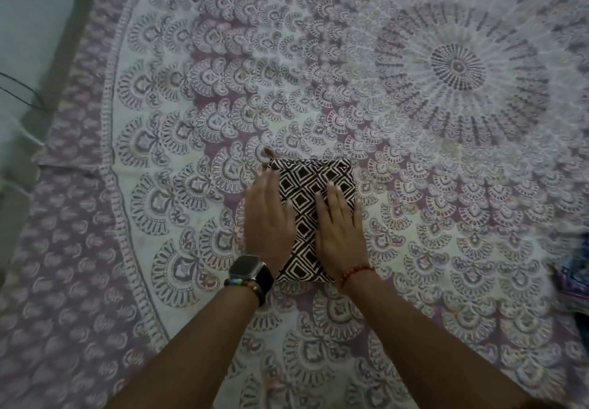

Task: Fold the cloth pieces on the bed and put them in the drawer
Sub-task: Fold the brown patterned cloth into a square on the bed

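A dark brown cloth with a white diamond print [314,182] lies folded into a compact rectangle on the bed [414,121], just below the middle of the view. My left hand [269,217] rests flat on its left edge, fingers straight and together, a watch on the wrist. My right hand [339,230] presses flat on its right half, a beaded band on the wrist. Neither hand grips the cloth. A small brown tassel [267,153] sticks out at the cloth's far left corner. No drawer is in view.
The bed is covered by a purple and white mandala-print sheet. Its left edge meets a pale wall [28,26] with a thin dark cable [19,93]. A blue and purple fabric [577,281] shows at the right border.
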